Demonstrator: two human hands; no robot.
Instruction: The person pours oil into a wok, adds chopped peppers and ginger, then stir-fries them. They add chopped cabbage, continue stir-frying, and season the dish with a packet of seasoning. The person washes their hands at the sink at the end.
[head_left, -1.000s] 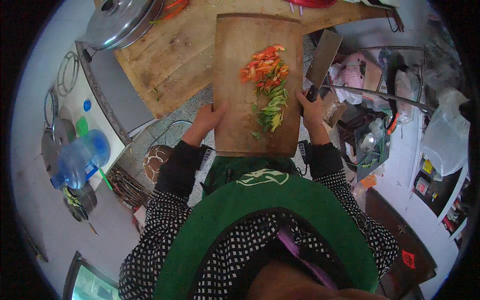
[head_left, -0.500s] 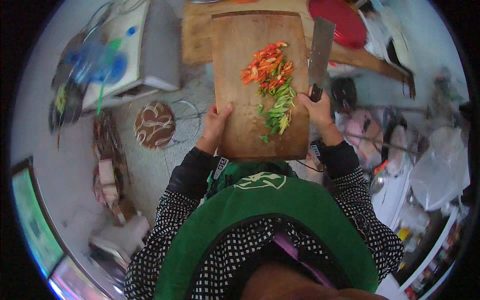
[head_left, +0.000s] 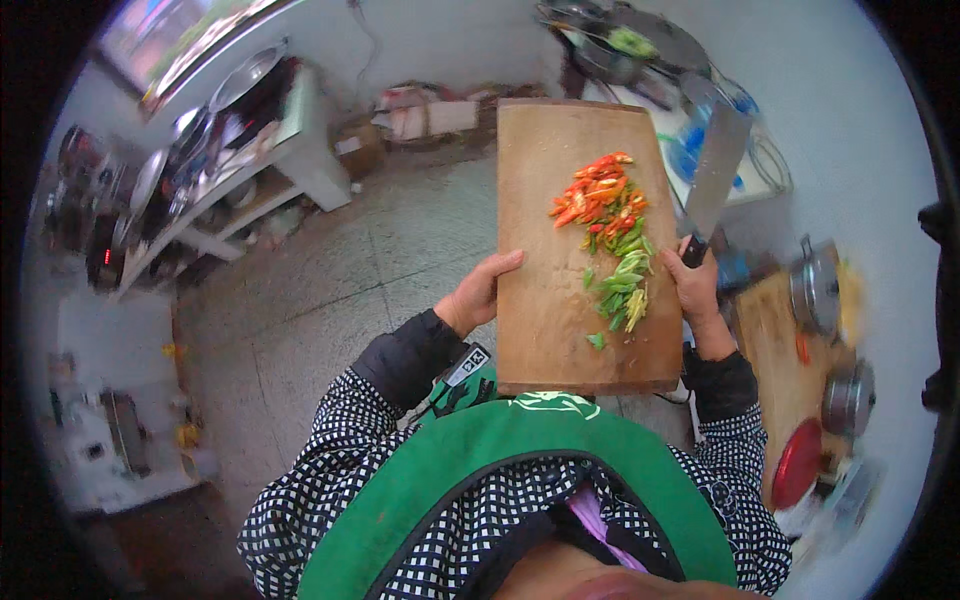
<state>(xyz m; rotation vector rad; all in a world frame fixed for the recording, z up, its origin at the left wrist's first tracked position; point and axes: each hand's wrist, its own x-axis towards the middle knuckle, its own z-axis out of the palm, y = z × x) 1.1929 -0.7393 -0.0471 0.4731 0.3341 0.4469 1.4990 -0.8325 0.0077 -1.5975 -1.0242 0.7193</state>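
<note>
A wooden cutting board [head_left: 545, 340] is held up in front of me, roughly level. My left hand [head_left: 482, 292] grips its left edge, thumb lying on the top face and fingers hidden beneath. My right hand [head_left: 698, 288] holds the right edge and also the black handle of a cleaver [head_left: 718, 165]. The cleaver's broad blade points away from me, beside the board's far right corner. Chopped red chili peppers [head_left: 600, 192] are heaped on the right half of the board. Sliced green peppers [head_left: 630, 268] lie just nearer, with a few loose bits around them.
To the right, a wooden table [head_left: 780, 330] carries pots [head_left: 848, 398] and a red lid [head_left: 797, 463]. A white-topped unit [head_left: 755, 180] with a blue plastic item stands beyond the cleaver. At far left is a shelved counter [head_left: 300, 150] with pans. Grey tiled floor [head_left: 330, 290] lies left of the board.
My body has turned left, so the white-topped unit and wooden table now appear on the right. The board, peppers and cleaver have come round with me, both hands keeping their grip.
</note>
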